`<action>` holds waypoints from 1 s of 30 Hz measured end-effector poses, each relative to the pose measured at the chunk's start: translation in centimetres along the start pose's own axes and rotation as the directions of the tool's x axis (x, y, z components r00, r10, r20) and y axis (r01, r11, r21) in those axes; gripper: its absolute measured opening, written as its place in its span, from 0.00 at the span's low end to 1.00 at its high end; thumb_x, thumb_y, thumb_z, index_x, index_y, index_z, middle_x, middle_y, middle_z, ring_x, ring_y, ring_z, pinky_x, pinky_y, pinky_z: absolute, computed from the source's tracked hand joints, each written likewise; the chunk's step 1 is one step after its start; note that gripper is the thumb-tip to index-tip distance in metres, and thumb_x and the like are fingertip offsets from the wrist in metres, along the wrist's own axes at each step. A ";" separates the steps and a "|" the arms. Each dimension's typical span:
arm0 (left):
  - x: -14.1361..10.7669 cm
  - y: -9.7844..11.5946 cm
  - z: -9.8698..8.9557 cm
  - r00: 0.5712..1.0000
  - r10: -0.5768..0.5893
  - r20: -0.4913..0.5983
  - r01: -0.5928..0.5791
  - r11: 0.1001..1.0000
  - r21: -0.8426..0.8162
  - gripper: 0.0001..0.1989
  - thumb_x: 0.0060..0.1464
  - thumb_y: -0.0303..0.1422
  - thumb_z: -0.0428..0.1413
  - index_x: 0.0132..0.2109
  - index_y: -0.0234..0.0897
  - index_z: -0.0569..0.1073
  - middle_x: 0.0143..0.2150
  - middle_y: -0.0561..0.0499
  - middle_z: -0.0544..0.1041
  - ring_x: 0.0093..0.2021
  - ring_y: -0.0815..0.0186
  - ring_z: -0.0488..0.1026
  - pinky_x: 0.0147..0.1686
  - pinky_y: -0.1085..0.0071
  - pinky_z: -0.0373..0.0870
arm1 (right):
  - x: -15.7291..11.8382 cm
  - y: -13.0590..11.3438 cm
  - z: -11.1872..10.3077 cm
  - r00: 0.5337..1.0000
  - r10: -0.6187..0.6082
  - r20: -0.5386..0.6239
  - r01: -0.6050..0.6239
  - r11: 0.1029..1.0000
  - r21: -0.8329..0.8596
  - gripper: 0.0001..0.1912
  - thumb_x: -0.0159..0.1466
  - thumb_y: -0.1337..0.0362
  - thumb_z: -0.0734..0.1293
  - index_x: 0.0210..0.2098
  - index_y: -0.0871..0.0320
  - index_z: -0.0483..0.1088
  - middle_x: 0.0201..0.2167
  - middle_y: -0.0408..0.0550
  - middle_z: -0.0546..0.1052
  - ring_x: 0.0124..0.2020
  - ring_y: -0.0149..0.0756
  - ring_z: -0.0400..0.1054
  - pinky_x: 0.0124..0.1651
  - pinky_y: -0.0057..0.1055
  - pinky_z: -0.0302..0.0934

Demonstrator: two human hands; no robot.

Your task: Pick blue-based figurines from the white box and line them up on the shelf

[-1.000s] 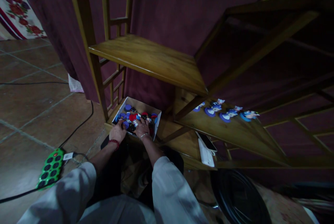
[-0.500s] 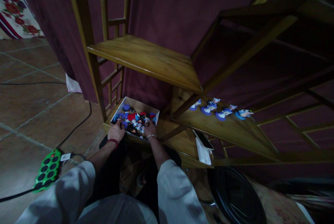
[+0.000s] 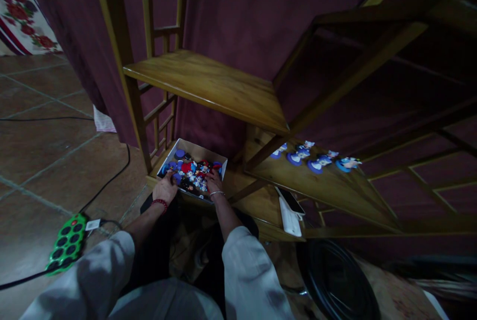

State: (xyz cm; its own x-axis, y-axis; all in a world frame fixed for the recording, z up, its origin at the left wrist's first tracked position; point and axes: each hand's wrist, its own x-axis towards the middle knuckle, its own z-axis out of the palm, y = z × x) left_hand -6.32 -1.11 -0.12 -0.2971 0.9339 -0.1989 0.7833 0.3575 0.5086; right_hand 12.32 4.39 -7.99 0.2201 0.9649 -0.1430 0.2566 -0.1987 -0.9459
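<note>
The shallow box (image 3: 208,155) sits at the left end of the lower wooden shelf (image 3: 257,205), with a jumble of small figurines (image 3: 192,177) inside: white, red, black and blue ones, some with round purple bases. Both hands are at it. The left hand (image 3: 165,190) (the one with a red beaded bracelet (image 3: 160,204) at its wrist) is at the near left corner, its fingers bent over the edge beside a purple base; I cannot tell whether they grip anything. The right hand (image 3: 215,184) reaches in over the right side, its fingers partly curled among the figurines — whether it is closed on one is too small and dark to tell. A pale bracelet (image 3: 217,193) circles that wrist.

On the higher shelf (image 3: 335,196) to the right, more figures (image 3: 319,162) stand in a row on purple and blue round bases. Below them, a dark-screened phone (image 3: 291,200) lies against a white object (image 3: 290,219) on the lower shelf's right end. A green power strip (image 3: 67,240) rests on the tiled floor (image 3: 48,161) — well apart, to the left.
</note>
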 end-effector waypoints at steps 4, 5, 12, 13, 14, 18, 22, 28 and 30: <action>0.1 -0.2 0.2 1.000 0.016 -0.018 -0.016 1.000 0.012 0.18 0.54 0.36 0.43 0.51 0.45 0.66 0.41 0.44 0.76 0.40 0.57 0.73 0.37 0.66 0.66 | -0.1 0.5 0.3 0.993 0.118 0.000 -0.116 0.978 0.175 0.26 0.52 0.66 0.61 0.51 0.59 0.62 0.42 0.50 0.74 0.38 0.35 0.69 0.41 0.33 0.63; 0.1 -0.2 0.2 1.000 0.017 -0.020 -0.017 1.000 0.015 0.18 0.54 0.36 0.43 0.51 0.45 0.66 0.40 0.44 0.76 0.40 0.57 0.73 0.37 0.66 0.66 | -0.1 0.5 0.4 0.994 0.110 0.012 -0.110 0.976 0.188 0.25 0.52 0.66 0.61 0.50 0.59 0.63 0.42 0.50 0.74 0.38 0.35 0.69 0.42 0.34 0.63; 0.1 -0.2 0.3 1.000 -0.001 -0.008 0.001 1.000 0.031 0.19 0.54 0.36 0.43 0.52 0.44 0.66 0.40 0.44 0.76 0.40 0.58 0.73 0.37 0.67 0.66 | -1.0 -0.5 0.3 0.994 0.097 0.042 -0.104 0.971 0.216 0.24 0.52 0.66 0.61 0.48 0.61 0.66 0.42 0.52 0.74 0.40 0.37 0.69 0.44 0.36 0.62; 0.1 -0.3 0.3 1.000 0.001 -0.009 0.000 1.000 0.029 0.19 0.54 0.36 0.43 0.52 0.44 0.66 0.39 0.44 0.76 0.40 0.58 0.73 0.37 0.67 0.66 | -1.2 -0.7 0.2 0.995 0.081 0.058 -0.092 0.973 0.214 0.24 0.52 0.66 0.61 0.48 0.61 0.66 0.43 0.52 0.74 0.41 0.38 0.69 0.45 0.36 0.62; 0.1 -0.3 0.4 1.000 0.003 -0.010 -0.003 1.000 0.026 0.19 0.55 0.36 0.43 0.52 0.44 0.66 0.39 0.44 0.76 0.40 0.58 0.73 0.37 0.67 0.66 | -1.3 -0.9 0.1 0.996 0.057 0.074 -0.071 0.976 0.205 0.23 0.52 0.66 0.61 0.48 0.61 0.66 0.43 0.51 0.74 0.41 0.38 0.69 0.45 0.36 0.62; 0.1 -0.3 0.4 1.000 0.023 -0.018 -0.023 1.000 0.021 0.19 0.55 0.36 0.42 0.52 0.44 0.66 0.40 0.44 0.76 0.40 0.58 0.73 0.37 0.66 0.66 | -1.8 -1.4 0.0 0.996 -0.038 0.078 0.030 0.995 0.097 0.20 0.52 0.69 0.59 0.44 0.60 0.70 0.43 0.49 0.74 0.45 0.36 0.67 0.49 0.33 0.59; 0.0 -0.2 0.2 1.000 0.017 -0.001 -0.017 0.999 0.027 0.19 0.55 0.35 0.43 0.53 0.43 0.66 0.40 0.44 0.76 0.40 0.58 0.73 0.37 0.67 0.66 | -1.9 -1.5 -0.1 0.998 -0.029 0.062 0.035 0.995 -0.098 0.20 0.52 0.70 0.57 0.42 0.59 0.71 0.40 0.45 0.76 0.41 0.33 0.69 0.46 0.30 0.61; -0.1 0.0 0.2 1.000 0.027 -0.007 -0.027 1.000 0.013 0.19 0.55 0.35 0.42 0.53 0.44 0.65 0.41 0.45 0.76 0.41 0.58 0.73 0.38 0.67 0.66 | -2.2 -1.9 -0.1 0.996 -0.068 0.054 0.086 0.863 -0.499 0.20 0.52 0.74 0.57 0.41 0.55 0.72 0.39 0.43 0.76 0.42 0.32 0.68 0.47 0.27 0.59; -0.1 0.0 0.2 1.000 0.028 -0.007 -0.028 1.000 0.007 0.19 0.55 0.36 0.42 0.53 0.44 0.65 0.42 0.44 0.76 0.40 0.58 0.73 0.38 0.67 0.66 | -2.4 -2.1 0.0 0.990 -0.118 0.071 0.137 0.791 -0.596 0.20 0.52 0.74 0.58 0.41 0.57 0.72 0.42 0.46 0.75 0.45 0.33 0.66 0.50 0.28 0.57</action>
State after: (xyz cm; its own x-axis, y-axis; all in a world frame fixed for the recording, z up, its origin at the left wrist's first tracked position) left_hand -6.21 -1.24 -0.27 -0.2791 0.9434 -0.1790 0.7952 0.3315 0.5077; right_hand 11.28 2.45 -5.66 0.1206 0.9914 -0.0511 0.7943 -0.1272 -0.5941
